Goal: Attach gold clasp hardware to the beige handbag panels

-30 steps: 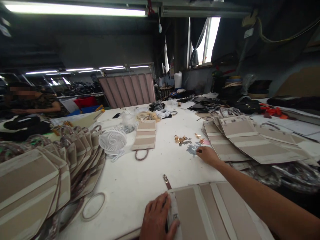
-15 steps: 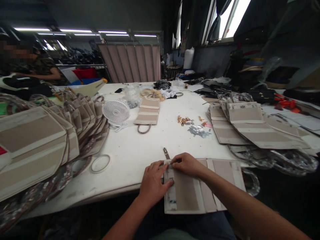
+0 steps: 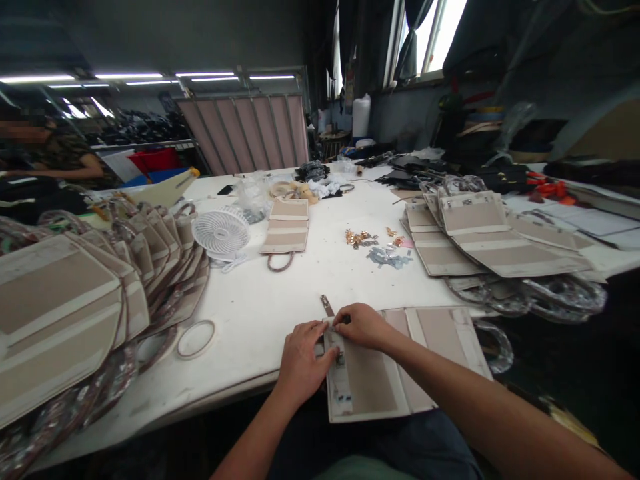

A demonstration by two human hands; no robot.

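An opened-out beige handbag body (image 3: 373, 383) lies at the table's front edge, partly over my lap. My left hand (image 3: 306, 355) grips its left edge, thumb on a small metal fitting near the pale strip. My right hand (image 3: 364, 325) is closed in a pinch at the upper left corner, beside the left fingertips. Whatever is between its fingertips is too small to make out. A brown strap tab with metal fittings (image 3: 327, 305) sticks out beyond that corner. The bag's plastic-wrapped handle (image 3: 500, 347) shows at the right.
Similar bag bodies are stacked at left (image 3: 60, 287) and right (image 3: 495, 233); another bag body (image 3: 285, 227) lies farther back. Gold hardware pieces (image 3: 357, 239) and grey metal plates (image 3: 389, 257) lie mid-table. Near the left stack are a white fan (image 3: 221, 232) and a tape roll (image 3: 196, 339). A person (image 3: 60, 157) sits far left.
The view has shifted slightly, so background things appear farther left. My right hand still pinches at the bag's corner, and my left hand keeps its hold with a slight shift.
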